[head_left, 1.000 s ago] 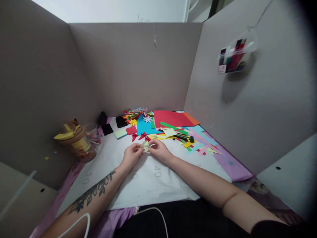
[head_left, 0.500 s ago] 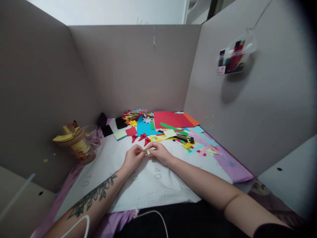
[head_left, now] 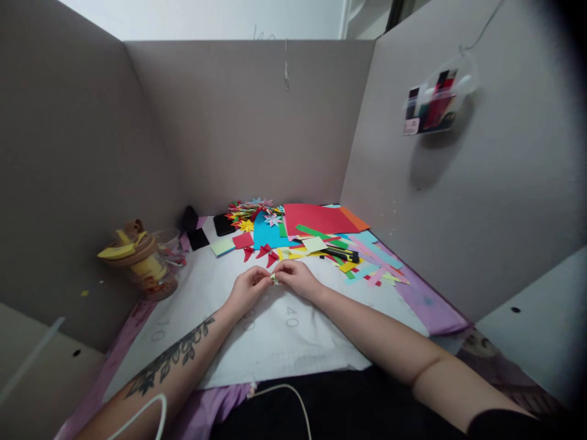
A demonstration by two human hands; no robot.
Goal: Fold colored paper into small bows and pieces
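Between my fingertips is a small pale green piece of folded paper (head_left: 274,278), mostly covered by the fingers. My left hand (head_left: 250,286) pinches it from the left, thumb and forefinger together. From the right, my right hand (head_left: 297,280) pinches the same piece. Just beyond my hands lie several red folded paper pieces (head_left: 265,251). A pale square sheet (head_left: 314,245) rests farther right, beside a black and yellow cutter knife (head_left: 343,253).
Folded paper stars (head_left: 252,212) are heaped at the back, near a black phone (head_left: 224,225). Red sheets (head_left: 318,219) and coloured paper strips (head_left: 373,260) spread rightward. A cup-shaped container (head_left: 149,269) stands at left. Grey panels (head_left: 247,122) enclose the table; a plastic pouch (head_left: 431,107) hangs right.
The folded paper has turned slightly between my fingers, and less of it shows at the left. Both hands remain in nearly the same place. The view has shifted a little.
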